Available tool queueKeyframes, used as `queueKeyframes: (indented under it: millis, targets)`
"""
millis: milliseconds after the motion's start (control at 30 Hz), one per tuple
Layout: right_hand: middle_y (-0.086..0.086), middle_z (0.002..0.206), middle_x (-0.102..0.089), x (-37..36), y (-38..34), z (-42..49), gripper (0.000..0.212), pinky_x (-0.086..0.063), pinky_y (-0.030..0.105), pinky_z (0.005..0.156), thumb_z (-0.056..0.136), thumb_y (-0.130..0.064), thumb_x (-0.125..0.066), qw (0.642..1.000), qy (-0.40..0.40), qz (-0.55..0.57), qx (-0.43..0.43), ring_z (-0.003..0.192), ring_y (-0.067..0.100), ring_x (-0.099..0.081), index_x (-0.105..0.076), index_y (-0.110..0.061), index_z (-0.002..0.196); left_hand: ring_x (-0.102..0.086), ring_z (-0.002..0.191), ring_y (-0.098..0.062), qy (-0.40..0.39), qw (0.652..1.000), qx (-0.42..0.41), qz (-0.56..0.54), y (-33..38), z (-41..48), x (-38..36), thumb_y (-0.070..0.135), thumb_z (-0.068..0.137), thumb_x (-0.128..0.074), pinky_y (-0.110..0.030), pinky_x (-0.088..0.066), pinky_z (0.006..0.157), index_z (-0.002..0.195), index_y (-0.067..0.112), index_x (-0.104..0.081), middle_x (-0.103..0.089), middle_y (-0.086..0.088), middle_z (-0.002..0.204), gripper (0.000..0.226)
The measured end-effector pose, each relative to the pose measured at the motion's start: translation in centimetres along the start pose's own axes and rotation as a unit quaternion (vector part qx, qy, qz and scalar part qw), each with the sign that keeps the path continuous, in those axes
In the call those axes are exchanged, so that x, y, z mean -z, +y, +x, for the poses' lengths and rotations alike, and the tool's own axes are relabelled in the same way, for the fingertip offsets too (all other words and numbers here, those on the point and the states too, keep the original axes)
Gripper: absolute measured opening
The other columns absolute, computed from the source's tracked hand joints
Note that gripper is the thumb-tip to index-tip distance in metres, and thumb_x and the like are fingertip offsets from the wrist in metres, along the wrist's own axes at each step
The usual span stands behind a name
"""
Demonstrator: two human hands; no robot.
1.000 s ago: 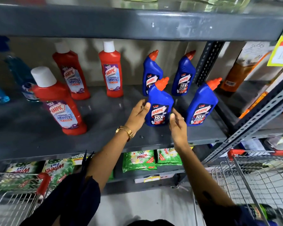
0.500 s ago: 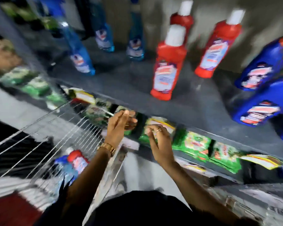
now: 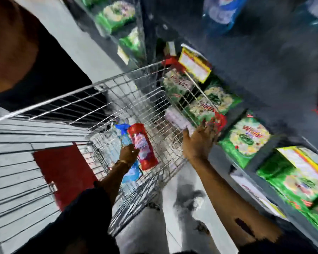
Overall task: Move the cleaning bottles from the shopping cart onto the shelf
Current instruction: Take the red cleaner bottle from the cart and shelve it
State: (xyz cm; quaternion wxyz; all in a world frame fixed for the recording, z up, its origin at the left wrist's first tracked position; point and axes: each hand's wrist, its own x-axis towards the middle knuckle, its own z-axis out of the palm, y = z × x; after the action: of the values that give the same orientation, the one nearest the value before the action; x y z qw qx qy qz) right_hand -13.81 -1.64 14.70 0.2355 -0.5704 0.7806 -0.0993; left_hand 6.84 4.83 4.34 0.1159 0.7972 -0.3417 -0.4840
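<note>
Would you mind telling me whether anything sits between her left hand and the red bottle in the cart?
Nothing visible does: the left hand is already down inside the shopping cart and against the red bottle. Blur hides whether the fingers have closed.

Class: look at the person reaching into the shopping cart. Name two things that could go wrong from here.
1. The left hand seems to grip the red bottle only at one side; it could slip back into the cart.
2. The right hand rests on the cart's rim near the red handle; leaning there might roll the cart away.
</note>
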Motion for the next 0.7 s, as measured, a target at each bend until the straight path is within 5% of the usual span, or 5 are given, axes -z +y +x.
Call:
queueKeyframes:
  millis: [200, 333, 567, 700]
  targets:
    - [0.023, 0.156, -0.021, -2.2, 0.8, 1.2, 0.069, -0.016, 0.058, 0.116, 0.090, -0.047, -0.050, 0.995, 0.039, -0.085, 0.032, 0.145, 0.041, -0.014, -0.031, -0.009, 0.145, -0.057, 0.109, -0.042, 0.015, 0.999, 0.030, 0.015, -0.7, 4.2, -3.6, 0.033, 0.087, -0.042, -0.044, -0.040, 0.091, 0.108, -0.016, -0.058, -0.060, -0.036, 0.115, 0.056]
    - [0.022, 0.156, -0.024, -2.5, 0.6, 1.4, 0.066, -0.016, 0.058, 0.116, 0.090, -0.049, -0.049, 0.993, 0.055, -0.094, 0.041, 0.145, 0.039, -0.013, -0.037, -0.009, 0.142, -0.054, 0.111, -0.047, 0.098, 0.990, 0.085, -0.057, -0.2, 5.7, -5.9, 0.017, 0.081, -0.070, -0.049, -0.045, 0.094, 0.114, -0.016, -0.053, -0.056, -0.039, 0.117, 0.050]
    - [0.017, 0.158, -0.019, -2.0, 0.6, 1.2, 0.062, -0.010, 0.057, 0.118, 0.093, -0.048, -0.045, 0.996, 0.029, -0.078, 0.030, 0.148, 0.032, -0.003, -0.038, -0.011, 0.141, -0.061, 0.110, -0.036, 0.067, 0.965, 0.151, -0.205, 1.4, 7.0, -7.3, 0.018, 0.068, -0.083, -0.048, -0.051, 0.095, 0.106, 0.011, -0.041, -0.060, -0.026, 0.121, 0.057]
    - [0.016, 0.158, -0.019, -2.1, 0.6, 1.3, 0.059, -0.012, 0.058, 0.118, 0.093, -0.047, -0.044, 0.997, 0.025, -0.069, 0.030, 0.148, 0.031, -0.001, -0.038, -0.012, 0.141, -0.064, 0.100, -0.035, 0.028, 0.946, 0.169, -0.276, 1.2, 7.5, -6.5, 0.007, 0.066, -0.083, -0.053, -0.057, 0.084, 0.105, 0.005, -0.052, -0.061, -0.026, 0.121, 0.050]
